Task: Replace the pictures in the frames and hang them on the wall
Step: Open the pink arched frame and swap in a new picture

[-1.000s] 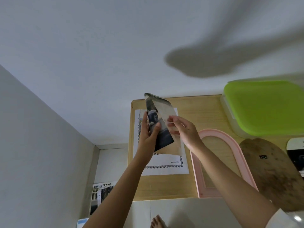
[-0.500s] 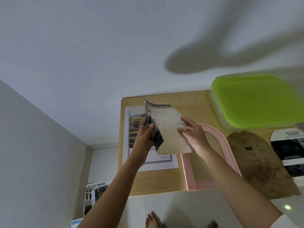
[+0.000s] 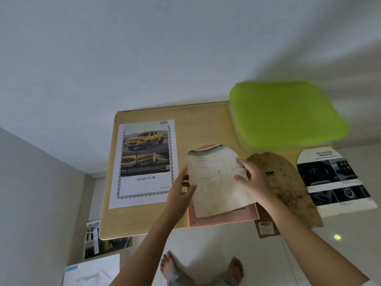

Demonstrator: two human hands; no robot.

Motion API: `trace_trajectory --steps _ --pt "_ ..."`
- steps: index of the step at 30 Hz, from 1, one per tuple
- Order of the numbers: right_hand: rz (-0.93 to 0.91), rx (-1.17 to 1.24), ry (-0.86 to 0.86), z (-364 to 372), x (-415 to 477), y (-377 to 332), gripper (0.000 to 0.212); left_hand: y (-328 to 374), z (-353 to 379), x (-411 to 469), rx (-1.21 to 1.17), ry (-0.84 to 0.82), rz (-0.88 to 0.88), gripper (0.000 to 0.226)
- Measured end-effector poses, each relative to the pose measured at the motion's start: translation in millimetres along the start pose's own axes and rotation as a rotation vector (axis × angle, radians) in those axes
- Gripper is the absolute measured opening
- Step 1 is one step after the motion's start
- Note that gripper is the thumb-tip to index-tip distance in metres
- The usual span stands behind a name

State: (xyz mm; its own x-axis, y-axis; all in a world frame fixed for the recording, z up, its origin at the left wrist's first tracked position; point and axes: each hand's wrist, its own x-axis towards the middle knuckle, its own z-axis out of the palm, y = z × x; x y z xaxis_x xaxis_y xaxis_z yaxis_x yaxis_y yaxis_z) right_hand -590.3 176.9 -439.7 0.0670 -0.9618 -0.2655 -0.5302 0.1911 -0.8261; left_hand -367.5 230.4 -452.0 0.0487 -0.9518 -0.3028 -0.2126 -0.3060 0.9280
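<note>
Down on the floor at the far left, a Hilux brochure (image 3: 97, 238) pokes out beside the low wooden tabletop (image 3: 198, 124), which stands against a pale wall near a corner. A white sheet with a yellow pickup print (image 3: 144, 162) lies flat on the wood. Next, the left hand (image 3: 181, 188) pinches the left edge of the arch-cut picture (image 3: 216, 182), thumb on top and fingers beneath. The picture hangs pale back upward just over the pink frame (image 3: 222, 220) at the tabletop's near edge; whether paper and frame touch I cannot tell. The right hand (image 3: 251, 180) pinches the opposite edge the same way. That sheet looks thin, light and floppy, already bowing, so it likely creases easily; holding both side edges as now, lightly, seems the safest way to lower it squarely into the arch. Just right of the hand lies a stained brown backing board (image 3: 288, 186), behind it a green-lidded box (image 3: 286, 114), then another arch-cut car print (image 3: 334, 178). Bare feet stand on pale floor below.
</note>
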Motion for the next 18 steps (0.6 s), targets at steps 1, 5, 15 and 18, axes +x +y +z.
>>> trace_trajectory --steps 1,5,15,18 --pt "-0.006 -0.047 -0.013 -1.8 0.2 4.7 0.056 -2.5 6.2 -0.1 0.091 0.036 -0.01 0.059" --pt "-0.015 -0.188 -0.099 -5.5 0.3 19.4 0.059 -13.3 21.9 3.6 0.353 0.116 -0.043 0.07" --pt "-0.096 -0.561 -0.113 -8.7 -4.5 32.2 0.062 -22.2 26.5 5.9 0.757 0.159 -0.089 0.07" --pt "-0.087 -0.599 -0.09 -5.2 -7.4 36.7 0.065 -23.8 27.3 3.6 0.747 0.153 -0.086 0.07"
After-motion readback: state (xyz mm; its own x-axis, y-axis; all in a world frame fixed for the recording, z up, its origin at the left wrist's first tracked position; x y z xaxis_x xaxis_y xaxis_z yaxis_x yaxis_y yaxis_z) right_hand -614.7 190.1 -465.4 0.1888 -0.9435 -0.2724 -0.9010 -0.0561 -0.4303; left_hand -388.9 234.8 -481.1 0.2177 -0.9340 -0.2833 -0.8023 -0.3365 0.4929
